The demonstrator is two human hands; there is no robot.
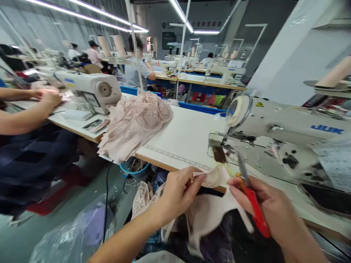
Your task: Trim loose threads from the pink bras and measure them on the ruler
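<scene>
Ceiling lights (87, 17) are glowing in the upper left. Far left, a co-worker's hands (51, 96) are working beside a white machine (85, 87). Left of centre, a pink garment heap (138, 118) is lying on the white surface (181, 128). At lower centre, the left hand (177, 191) is pinching pale fabric (215, 178) in its grip; lower right, the right hand (274, 204) is grasping red-handled scissors (256, 212) and the fabric's edge. Another machine (279, 118) is standing at right.

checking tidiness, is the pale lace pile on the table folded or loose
Loose: the pale lace pile is a rumpled heap, fabric overhanging the edge of the table.
</scene>
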